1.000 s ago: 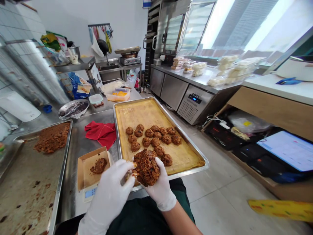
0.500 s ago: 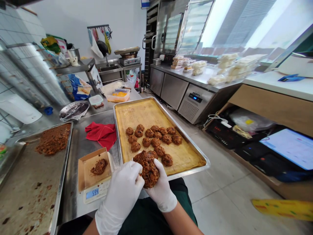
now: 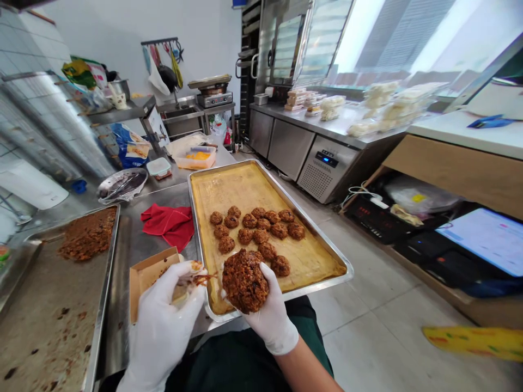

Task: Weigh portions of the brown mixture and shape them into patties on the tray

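My right hand (image 3: pixel 269 313), in a white glove, cups a big lump of brown sticky oat mix (image 3: pixel 244 281) over the near edge of a paper-lined baking tray (image 3: pixel 300 207). Several small round brown balls (image 3: pixel 255 231) lie in rows on that tray. My gloved left hand (image 3: pixel 163 321) is off to the left of the lump, over a cardboard box (image 3: pixel 145 275) on a scale, fingers pinched on a small bit of the mix.
A second steel tray (image 3: pixel 96 305) at the left holds a heap of the brown mix (image 3: pixel 87 233). A red cloth (image 3: pixel 169 223) lies between the trays. Behind are a steel bowl (image 3: pixel 122 185), plastic tubs (image 3: pixel 196 158), a sink and an oven. A counter with a screen (image 3: pixel 486 239) stands right.
My left hand has pulled away from the lump to the left, taking a small bit of mix with it, and now covers the box and scale. The right hand still holds the lump.
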